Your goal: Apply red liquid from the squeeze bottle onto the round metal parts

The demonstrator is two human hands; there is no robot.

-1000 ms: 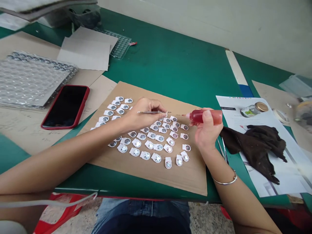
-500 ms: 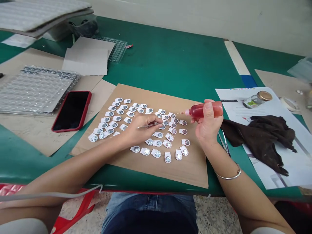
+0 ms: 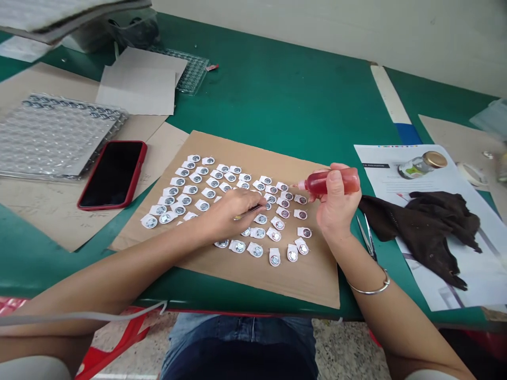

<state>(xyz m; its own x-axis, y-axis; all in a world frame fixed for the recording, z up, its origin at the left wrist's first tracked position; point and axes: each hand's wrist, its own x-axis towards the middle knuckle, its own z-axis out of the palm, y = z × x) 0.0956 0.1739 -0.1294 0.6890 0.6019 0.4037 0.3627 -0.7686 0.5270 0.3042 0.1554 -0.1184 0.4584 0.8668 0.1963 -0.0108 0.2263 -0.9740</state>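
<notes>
My right hand (image 3: pixel 336 214) is closed around a squeeze bottle (image 3: pixel 317 182) of red liquid, tipped on its side. Its thin needle tip points left, close beside a small white tag with a round silvery disc (image 3: pixel 282 187); whether they touch is unclear. With fingers pinched, my left hand (image 3: pixel 232 211) holds a slim metal tool (image 3: pixel 242 215) low over the middle of the tags, hiding some of them. Several such tags lie in loose rows on a brown cardboard sheet (image 3: pixel 309 282). Discs near the bottle look darker or reddish, while those further left are silvery.
Scissors (image 3: pixel 368 237), a dark brown cloth (image 3: pixel 431 221) and a small lidded glass jar (image 3: pixel 422 164) on printed paper (image 3: pixel 423 293) lie to the right. At left are a red-cased phone (image 3: pixel 113 174), clear bubbled plastic sheets (image 3: pixel 51 140) and grey card (image 3: pixel 138 87).
My left hand has turned slightly, and the slim tool now slants more. The bottle's tip has come down a little near the same tag. The whole view has shifted slightly.
</notes>
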